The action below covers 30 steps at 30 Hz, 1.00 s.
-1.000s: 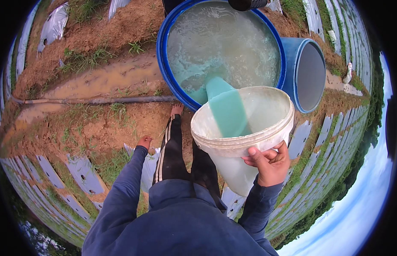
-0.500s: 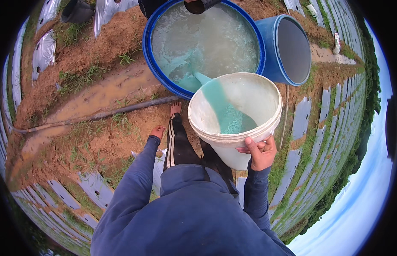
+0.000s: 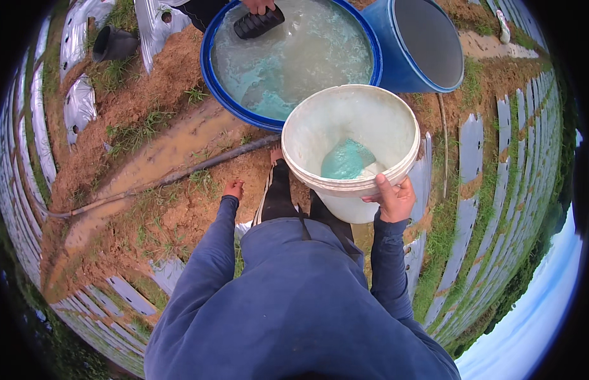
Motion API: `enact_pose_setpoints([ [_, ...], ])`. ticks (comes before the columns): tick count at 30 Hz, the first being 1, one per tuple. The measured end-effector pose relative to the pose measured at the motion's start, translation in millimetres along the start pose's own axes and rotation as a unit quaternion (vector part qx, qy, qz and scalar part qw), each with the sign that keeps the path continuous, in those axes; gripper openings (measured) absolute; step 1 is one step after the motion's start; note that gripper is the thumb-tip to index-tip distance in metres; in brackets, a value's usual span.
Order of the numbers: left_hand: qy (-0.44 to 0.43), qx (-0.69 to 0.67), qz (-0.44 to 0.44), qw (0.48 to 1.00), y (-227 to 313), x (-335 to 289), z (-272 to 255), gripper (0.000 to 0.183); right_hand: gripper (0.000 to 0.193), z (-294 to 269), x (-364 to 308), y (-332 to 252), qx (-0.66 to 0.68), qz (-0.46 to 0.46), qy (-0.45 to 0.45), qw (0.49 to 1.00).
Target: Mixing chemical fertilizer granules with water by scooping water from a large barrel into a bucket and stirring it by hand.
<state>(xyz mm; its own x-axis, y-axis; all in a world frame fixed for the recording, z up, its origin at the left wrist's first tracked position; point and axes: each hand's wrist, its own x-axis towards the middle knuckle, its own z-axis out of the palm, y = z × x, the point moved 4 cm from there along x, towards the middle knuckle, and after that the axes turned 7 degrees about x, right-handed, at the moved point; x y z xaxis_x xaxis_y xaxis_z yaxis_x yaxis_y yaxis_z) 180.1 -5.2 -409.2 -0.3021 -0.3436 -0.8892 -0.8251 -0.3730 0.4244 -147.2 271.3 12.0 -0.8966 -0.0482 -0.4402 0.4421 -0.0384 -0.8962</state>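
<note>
Right Grip Holding the White Bucket, a Little Turquoise Liquid Inside

From my distant seat on the head view, I see the right hand point(image 3: 396, 198) closed on the near right edge of the white bucket point(image 3: 351, 104), thumb over the rim and fingers bent beneath it. The bucket is up in front of the body, mouth toward me. A small pool of turquoise liquid point(image 3: 345, 161) lies at the bottom; the pale walls above it are mostly bare.

The left hand point(image 3: 234, 188) hangs over the soil, fingers loosely curled; I see nothing in it and cannot tell how tightly that grip is closed.

Just beyond the bucket stands the large blue-rimmed drum point(image 3: 205, 60). I cannot tell whether the two touch. The drum holds cloudy grey liquid point(image 3: 320, 50), streaked turquoise. Over it, a co-worker's hand point(image 3: 259, 6) grasps a dark ribbed cup point(image 3: 259, 23).

To the right I have a second blue drum point(image 3: 396, 66), its mouth showing an even grey surface. Farther left, a black bucket point(image 3: 114, 44) tips on the ground, contents hidden. A hose point(image 3: 199, 168) crosses the soil beside a muddy puddle point(image 3: 180, 142).
</note>
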Motion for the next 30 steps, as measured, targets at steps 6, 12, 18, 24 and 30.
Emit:
enact_pose_setpoints([
  [6, -0.043, 0.127, -0.025, 0.991, 12.6, -11.5, 2.5, 0.023, 0.036, 5.4, 15.0, -16.4, 0.000, 0.006, -0.020, 1.000],
  [12, -0.024, 0.071, 0.071, 0.995, 88.4, -26.1, 0.5, 0.029, 0.034, 25.4, 17.7, -40.0, -0.021, 0.009, -0.051, 0.998],
  [18, 0.002, 0.103, 0.143, 0.984, 82.4, -39.8, 9.1, 0.032, 0.037, 14.7, 21.9, -25.5, -0.017, 0.010, -0.050, 0.999],
  [24, 0.041, 0.186, 0.163, 0.968, 89.3, -56.7, -9.6, 0.032, 0.040, 23.1, 29.1, -46.2, -0.018, 0.008, -0.065, 0.998],
  [30, 0.017, 0.102, 0.097, 0.990, 76.8, -57.4, -32.4, 0.031, 0.039, 38.7, 42.7, -48.4, -0.010, 0.015, -0.081, 0.997],
])
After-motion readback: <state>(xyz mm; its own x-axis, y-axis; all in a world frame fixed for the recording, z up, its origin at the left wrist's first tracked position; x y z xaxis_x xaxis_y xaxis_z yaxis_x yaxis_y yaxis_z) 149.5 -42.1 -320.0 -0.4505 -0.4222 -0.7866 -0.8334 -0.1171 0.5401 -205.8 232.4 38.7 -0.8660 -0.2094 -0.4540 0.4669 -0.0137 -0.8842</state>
